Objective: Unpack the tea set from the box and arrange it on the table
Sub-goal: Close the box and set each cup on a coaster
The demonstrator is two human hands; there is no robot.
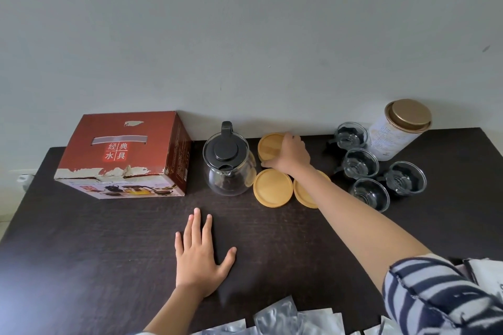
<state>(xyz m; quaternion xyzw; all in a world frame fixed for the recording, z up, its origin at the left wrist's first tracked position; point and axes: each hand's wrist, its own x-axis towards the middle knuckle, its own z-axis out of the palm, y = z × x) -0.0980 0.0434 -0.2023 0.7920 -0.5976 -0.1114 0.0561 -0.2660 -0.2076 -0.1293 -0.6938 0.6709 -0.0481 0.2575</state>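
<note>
1. Your right hand (291,156) grips the rear stack of wooden coasters (270,144), fingers curled over its edge, beside the glass teapot (228,168).
2. Your left hand (200,255) lies flat, fingers spread, on the counter (109,239).
3. Bare counter lies near you; four glass cups (370,171) crowd the right.

Dark desk set against plain wall.

Desk (114,247): dark brown wood grain, far edge flush to wall. Wall (245,35): pale grey-white, matte, with a few faint scuffs and one small dark mark at upper right. Strip of light floor (6,221) visible past left edge. Lighting soft, even, diffuse.
</note>
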